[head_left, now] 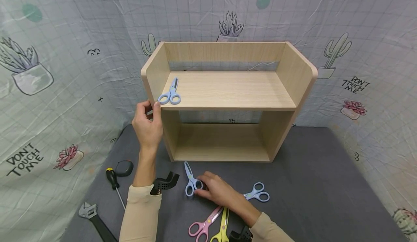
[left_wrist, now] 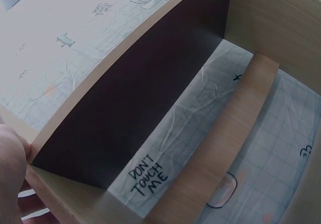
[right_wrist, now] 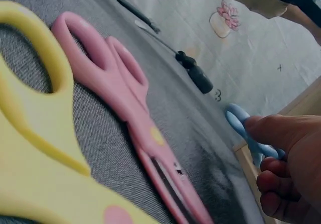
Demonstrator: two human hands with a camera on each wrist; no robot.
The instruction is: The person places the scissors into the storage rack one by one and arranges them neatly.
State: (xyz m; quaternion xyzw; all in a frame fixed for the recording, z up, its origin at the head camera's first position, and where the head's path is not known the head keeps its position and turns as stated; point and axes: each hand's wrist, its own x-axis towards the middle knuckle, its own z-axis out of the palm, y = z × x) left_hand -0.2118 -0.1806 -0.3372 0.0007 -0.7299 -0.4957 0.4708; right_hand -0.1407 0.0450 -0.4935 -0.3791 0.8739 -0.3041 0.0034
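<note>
A small two-tier wooden shelf stands on the grey table. My left hand grips its left side at the end of the middle board, thumb in front. In the left wrist view that hand shows only in part, beside the shelf's edge. On the middle board, near the left panel, lies one pair of light-blue scissors. With my right hand I pinch a second pair of blue scissors by the handle, blades pointing toward the shelf. The right wrist view shows thumb and fingers on these scissors.
Below my right forearm lie pink scissors and yellow scissors. A third blue pair lies right of that forearm, partly hidden. On the left are a screwdriver, a dark tape measure and an adjustable wrench.
</note>
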